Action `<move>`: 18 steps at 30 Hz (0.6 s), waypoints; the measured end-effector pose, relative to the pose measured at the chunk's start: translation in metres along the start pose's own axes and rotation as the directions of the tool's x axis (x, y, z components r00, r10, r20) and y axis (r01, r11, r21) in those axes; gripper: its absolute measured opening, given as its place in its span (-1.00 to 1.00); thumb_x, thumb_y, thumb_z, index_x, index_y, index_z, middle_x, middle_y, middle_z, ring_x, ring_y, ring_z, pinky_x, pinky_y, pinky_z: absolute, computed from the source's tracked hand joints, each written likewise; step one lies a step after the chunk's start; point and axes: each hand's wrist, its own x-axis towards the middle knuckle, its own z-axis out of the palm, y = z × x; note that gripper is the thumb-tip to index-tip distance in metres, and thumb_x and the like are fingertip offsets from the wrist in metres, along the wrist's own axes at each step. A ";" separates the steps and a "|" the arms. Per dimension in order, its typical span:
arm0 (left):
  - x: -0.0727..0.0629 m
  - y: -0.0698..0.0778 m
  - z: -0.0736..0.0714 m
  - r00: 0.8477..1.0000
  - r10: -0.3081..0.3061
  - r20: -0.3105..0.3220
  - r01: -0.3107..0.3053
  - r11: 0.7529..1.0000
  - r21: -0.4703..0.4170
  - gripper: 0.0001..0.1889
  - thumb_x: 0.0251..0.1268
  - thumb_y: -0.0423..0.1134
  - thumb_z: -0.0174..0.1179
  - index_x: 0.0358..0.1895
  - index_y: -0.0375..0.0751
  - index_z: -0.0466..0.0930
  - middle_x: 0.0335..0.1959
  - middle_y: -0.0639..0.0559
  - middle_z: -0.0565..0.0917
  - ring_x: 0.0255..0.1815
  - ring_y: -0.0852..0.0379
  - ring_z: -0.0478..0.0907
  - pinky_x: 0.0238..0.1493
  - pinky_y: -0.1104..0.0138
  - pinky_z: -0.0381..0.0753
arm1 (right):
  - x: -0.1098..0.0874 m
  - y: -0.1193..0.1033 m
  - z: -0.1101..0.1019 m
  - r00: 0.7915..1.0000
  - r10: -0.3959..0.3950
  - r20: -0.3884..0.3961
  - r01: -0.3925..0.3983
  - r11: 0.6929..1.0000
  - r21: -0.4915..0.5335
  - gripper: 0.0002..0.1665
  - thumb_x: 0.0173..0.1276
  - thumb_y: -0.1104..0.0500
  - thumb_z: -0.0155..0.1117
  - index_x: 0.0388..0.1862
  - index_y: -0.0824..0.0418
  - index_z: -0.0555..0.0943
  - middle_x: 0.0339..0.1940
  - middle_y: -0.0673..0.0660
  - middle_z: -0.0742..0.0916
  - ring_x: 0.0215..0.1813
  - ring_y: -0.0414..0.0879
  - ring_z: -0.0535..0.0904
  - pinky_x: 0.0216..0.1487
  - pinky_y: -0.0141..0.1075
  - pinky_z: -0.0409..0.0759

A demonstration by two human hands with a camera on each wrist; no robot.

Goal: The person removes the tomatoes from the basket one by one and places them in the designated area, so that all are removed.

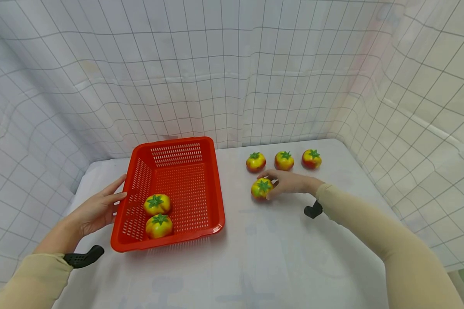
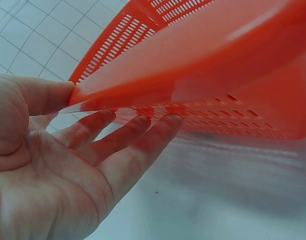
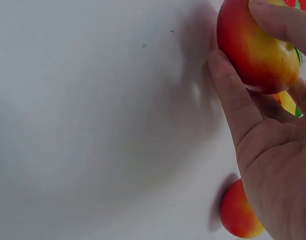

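Observation:
My right hand (image 1: pixel 288 182) holds a red-and-yellow tomato (image 1: pixel 262 189) with a green leafy top, thumb on one side and fingers around the other. In the right wrist view this tomato (image 3: pixel 258 47) sits between thumb and fingers, close to the white surface. My left hand (image 1: pixel 96 211) grips the left edge of a red plastic basket (image 1: pixel 221 206). The left wrist view shows the thumb at the basket's rim (image 2: pixel 158 75) and the fingers (image 2: pixel 138 155) under it against the slotted outer wall. Inside the basket, two similar tomatoes (image 1: pixel 157 204) lie near its front left corner.
Behind the right hand, three more tomatoes stand in a row: a left one (image 1: pixel 256 163), a middle one (image 1: pixel 284 161) and a right one (image 1: pixel 311 159). A white cloth-covered table (image 1: pixel 232 266) lies under everything. Grid-patterned curtains (image 1: pixel 232 86) enclose the back and sides.

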 end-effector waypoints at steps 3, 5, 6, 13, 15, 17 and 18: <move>0.000 0.000 0.000 1.000 0.002 0.002 -0.002 1.000 -0.001 -0.23 0.71 -0.12 -0.12 0.65 0.33 -0.45 0.27 0.25 0.45 0.13 0.10 0.63 0.09 0.03 0.67 | 0.000 0.002 0.001 1.000 0.002 -0.003 -0.002 1.000 0.002 -0.18 0.26 -0.04 0.52 0.46 -0.13 0.38 0.37 0.09 0.47 0.34 0.02 0.39 0.41 -0.01 0.37; 0.000 0.000 0.000 1.000 0.004 0.003 -0.004 1.000 -0.001 -0.23 0.71 -0.12 -0.12 0.66 0.32 -0.45 0.27 0.25 0.46 0.13 0.10 0.63 0.09 0.03 0.67 | 0.000 0.002 0.002 1.000 0.003 -0.005 -0.003 1.000 0.004 -0.18 0.26 -0.03 0.53 0.46 -0.13 0.38 0.37 0.09 0.47 0.34 0.02 0.39 0.42 -0.01 0.36; 0.000 0.000 0.000 1.000 0.004 0.004 -0.004 1.000 0.000 -0.23 0.71 -0.12 -0.12 0.66 0.32 -0.45 0.27 0.25 0.46 0.13 0.10 0.63 0.09 0.04 0.67 | 0.000 0.002 0.002 1.000 0.005 -0.007 -0.004 1.000 0.006 -0.18 0.26 -0.03 0.53 0.46 -0.13 0.39 0.37 0.09 0.47 0.34 0.02 0.39 0.42 -0.02 0.36; 0.000 0.000 0.000 1.000 0.004 0.003 -0.004 1.000 -0.001 -0.23 0.70 -0.12 -0.11 0.65 0.32 -0.45 0.27 0.25 0.45 0.12 0.11 0.63 0.09 0.04 0.67 | -0.001 0.003 0.004 1.000 -0.004 -0.019 0.004 1.000 0.029 -0.18 0.25 -0.03 0.54 0.46 -0.11 0.40 0.37 0.11 0.48 0.35 0.03 0.38 0.43 0.00 0.35; 0.000 0.000 0.000 1.000 0.003 0.003 -0.003 1.000 0.001 -0.23 0.70 -0.12 -0.11 0.65 0.32 -0.46 0.28 0.25 0.44 0.12 0.11 0.63 0.09 0.04 0.67 | -0.001 0.004 0.004 1.000 -0.003 -0.023 0.004 0.999 0.032 -0.17 0.24 -0.03 0.55 0.46 -0.10 0.40 0.36 0.11 0.49 0.35 0.04 0.39 0.43 0.01 0.35; 0.000 0.000 -0.001 1.000 0.003 0.002 -0.003 1.000 0.005 -0.23 0.70 -0.11 -0.11 0.65 0.32 -0.45 0.28 0.24 0.43 0.13 0.11 0.63 0.09 0.03 0.67 | 0.000 0.005 0.005 1.000 0.001 -0.026 0.000 0.999 0.032 -0.17 0.24 -0.04 0.55 0.45 -0.10 0.41 0.35 0.10 0.49 0.34 0.03 0.39 0.43 0.00 0.34; 0.000 0.000 -0.001 1.000 0.002 0.001 -0.002 1.000 0.010 -0.23 0.70 -0.11 -0.11 0.65 0.33 -0.45 0.29 0.23 0.42 0.13 0.11 0.63 0.09 0.03 0.67 | 0.000 0.005 0.005 1.000 0.004 -0.027 -0.003 0.999 0.033 -0.17 0.23 -0.04 0.56 0.45 -0.10 0.41 0.35 0.10 0.49 0.34 0.03 0.39 0.43 0.00 0.34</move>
